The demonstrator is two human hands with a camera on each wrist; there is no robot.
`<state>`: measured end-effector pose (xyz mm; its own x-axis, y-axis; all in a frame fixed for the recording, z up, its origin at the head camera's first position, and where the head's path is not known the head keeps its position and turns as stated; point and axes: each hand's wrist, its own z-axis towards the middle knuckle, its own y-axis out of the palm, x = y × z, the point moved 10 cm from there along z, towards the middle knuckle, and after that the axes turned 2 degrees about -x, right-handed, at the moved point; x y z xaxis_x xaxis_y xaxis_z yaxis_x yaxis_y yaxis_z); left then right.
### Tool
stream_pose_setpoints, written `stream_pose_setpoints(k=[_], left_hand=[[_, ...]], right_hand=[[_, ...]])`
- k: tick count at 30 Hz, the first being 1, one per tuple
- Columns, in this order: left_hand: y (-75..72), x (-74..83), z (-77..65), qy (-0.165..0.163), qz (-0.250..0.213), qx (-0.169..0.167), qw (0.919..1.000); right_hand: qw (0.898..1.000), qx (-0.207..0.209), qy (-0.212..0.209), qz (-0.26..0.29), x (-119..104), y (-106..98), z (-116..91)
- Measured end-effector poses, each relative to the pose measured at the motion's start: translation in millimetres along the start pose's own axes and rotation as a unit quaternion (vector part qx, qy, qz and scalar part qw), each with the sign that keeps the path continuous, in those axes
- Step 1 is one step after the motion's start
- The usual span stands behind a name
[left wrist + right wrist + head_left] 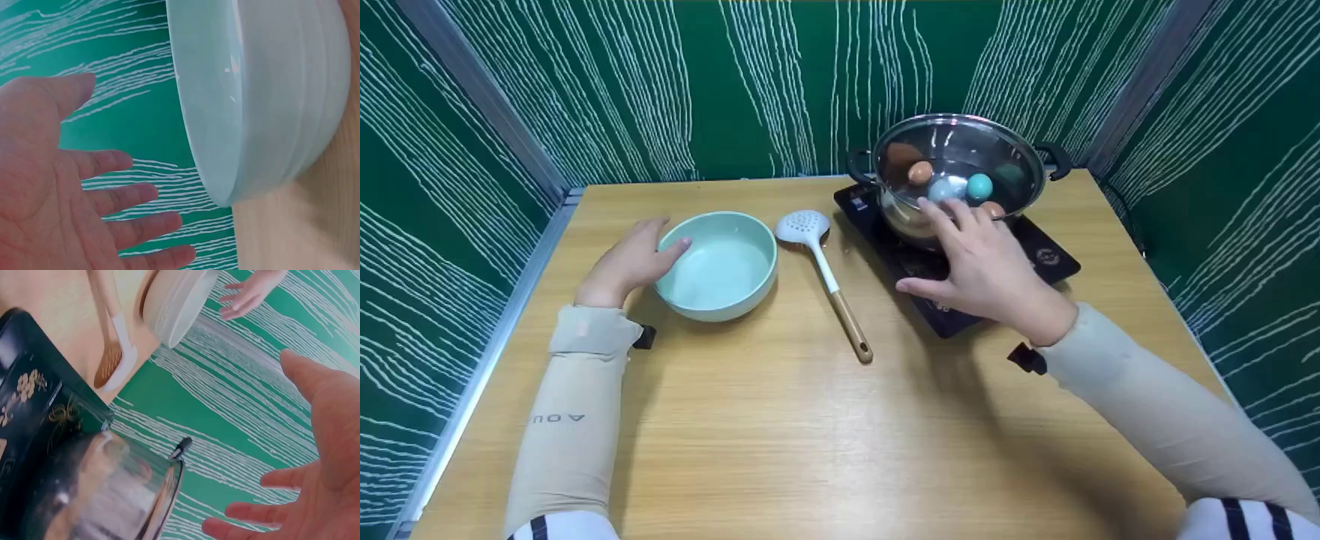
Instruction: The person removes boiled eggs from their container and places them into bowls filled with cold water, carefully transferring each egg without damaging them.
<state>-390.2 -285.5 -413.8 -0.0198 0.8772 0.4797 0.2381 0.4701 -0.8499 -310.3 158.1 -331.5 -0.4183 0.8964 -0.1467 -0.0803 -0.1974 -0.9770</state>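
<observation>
My left hand (pixel 631 261) is at the left side of a mint-green bowl (pixel 718 262), thumb over its rim in the head view. In the left wrist view the fingers (pixel 135 201) are spread and apart from the bowl. My right hand (pixel 986 262) hovers at the near rim of a steel pot (pixel 900 214), fingers extended and holding nothing. Inside the pot lie a brown egg (pixel 919 172), a teal egg (pixel 979 186), a pale blue egg (pixel 942 189) and another brown egg (pixel 992 209), partly hidden by my fingers.
The pot stands on a black induction cooker (pixel 930 300) at the back right of the wooden table (pixel 780 435). A white skimmer (pixel 826 262) with a wooden handle lies between bowl and cooker. Green walls (pixel 765 82) with white lines surround the table.
</observation>
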Motion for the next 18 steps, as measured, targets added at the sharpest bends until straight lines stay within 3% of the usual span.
stream_pose_setpoints(k=[7,18], left_hand=[[0.0,-20.0,2.1,-0.023,-0.038,-0.012,0.9989],[1.9,-42.6,5.8,-0.039,-0.064,-0.032,0.9967]], right_hand=[[0.999,0.016,-0.032,0.04,-16.9,8.6,2.4],[0.997,-0.04,-0.025,0.065,-27.5,40.9,9.0]])
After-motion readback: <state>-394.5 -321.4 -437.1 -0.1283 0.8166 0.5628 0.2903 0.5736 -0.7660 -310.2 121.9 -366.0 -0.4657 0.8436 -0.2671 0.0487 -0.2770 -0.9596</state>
